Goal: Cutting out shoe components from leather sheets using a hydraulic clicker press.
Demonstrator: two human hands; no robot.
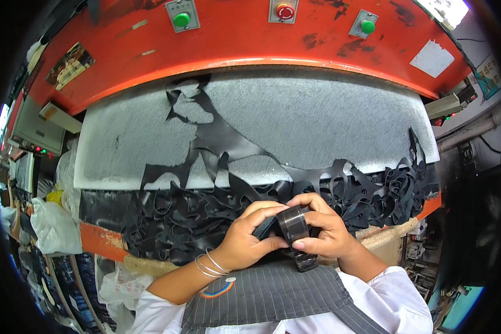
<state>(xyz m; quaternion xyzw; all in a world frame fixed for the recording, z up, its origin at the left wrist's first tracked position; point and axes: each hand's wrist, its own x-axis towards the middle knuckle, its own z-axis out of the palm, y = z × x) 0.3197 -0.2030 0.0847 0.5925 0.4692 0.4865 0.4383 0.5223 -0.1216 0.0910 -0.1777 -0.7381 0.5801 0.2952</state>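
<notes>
Close in front of my apron, my left hand point(250, 234) and my right hand point(325, 228) meet around a glossy black rounded object point(294, 224) with a curved, band-like side. My right thumb and fingers grip it from the right, while my left fingertips touch its left edge. Dark flat material point(265, 227), perhaps cut leather pieces, sits within my left hand's grasp. A further black piece point(305, 260) hangs below the object against the apron. Just beyond my hands lies a heap of black leather-like offcuts point(178, 217).
A torn black sheet remnant point(222, 136) with cut-out holes stretches over the grey-white work bed point(328, 117). Behind it stands a red machine beam point(234, 42) with two green buttons and a red one. White plastic bags point(55, 225) hang at left.
</notes>
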